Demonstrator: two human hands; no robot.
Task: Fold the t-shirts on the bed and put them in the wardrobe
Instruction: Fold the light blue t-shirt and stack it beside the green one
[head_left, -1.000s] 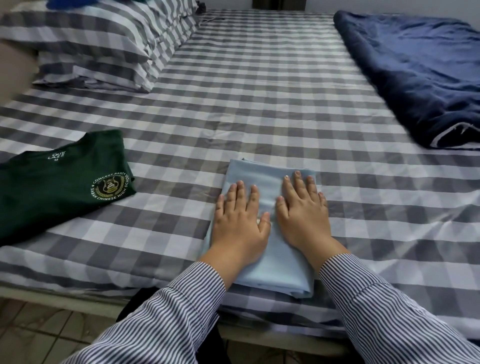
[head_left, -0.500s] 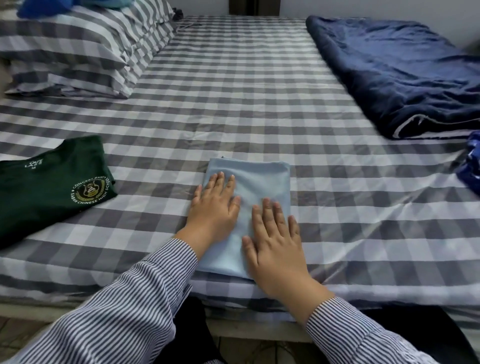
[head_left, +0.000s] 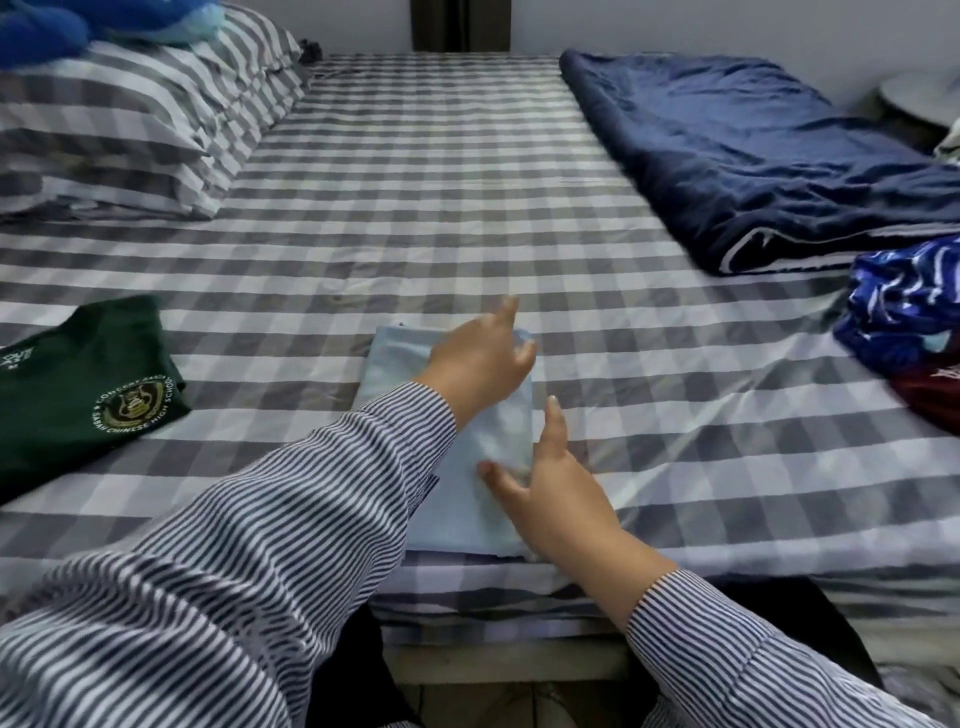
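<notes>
Folded pale blue t-shirt (head_left: 410, 395) lies at the near edge of the checked bed (head_left: 441, 208), a slim rectangle running away from me, its surface smooth with a slight sheen. My left hand (head_left: 480, 358) hovers over its far end, fingers spread and loose, gripping nothing; whether the palm touches the cloth I cannot tell through the blur. My right hand (head_left: 545, 478) sits at the shirt's right edge, thumb laid on the fabric, fingers straight along the side, not closed on anything.

I judge the bundle light, soft and limp: thin cloth that will sag and slide open if lifted by one corner. The best hold looks like both long edges at once, or a flat palm slipped beneath with the other hand on top, so the layers stay stacked on the way to the wardrobe, which is not in view.

A green t-shirt (head_left: 78, 384) with a round school crest lies flat to the left, well apart. To the right sits a crumpled heap of blue patterned and maroon clothes (head_left: 914, 322), beyond it a navy blanket (head_left: 753, 156); checked pillows (head_left: 130, 130) are stacked far left.
</notes>
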